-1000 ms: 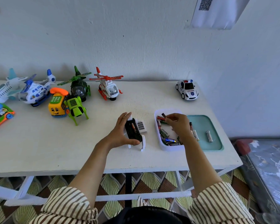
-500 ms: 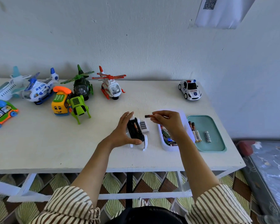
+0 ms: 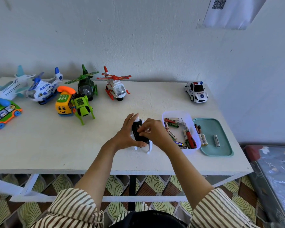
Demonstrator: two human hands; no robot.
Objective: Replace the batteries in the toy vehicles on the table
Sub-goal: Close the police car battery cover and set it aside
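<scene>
Both hands are on the upturned toy [image 3: 136,136] mid-counter [image 3: 56,145]: left hand [image 3: 123,139] wraps it, right hand [image 3: 156,134] fingers [image 3: 145,130] pinch a hidden battery, I'd guess, at its bay. Seated crooked, it could spring out.

White table [image 3: 39,145] against a pale wall [image 3: 138,38], leaf-patterned floor [image 3: 156,183] beneath, dark floral mattress [image 3: 278,178] at the right.

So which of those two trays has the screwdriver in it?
The white tray: the red-handled screwdriver lies in it among loose batteries. The teal tray on its right holds only more batteries.
</scene>
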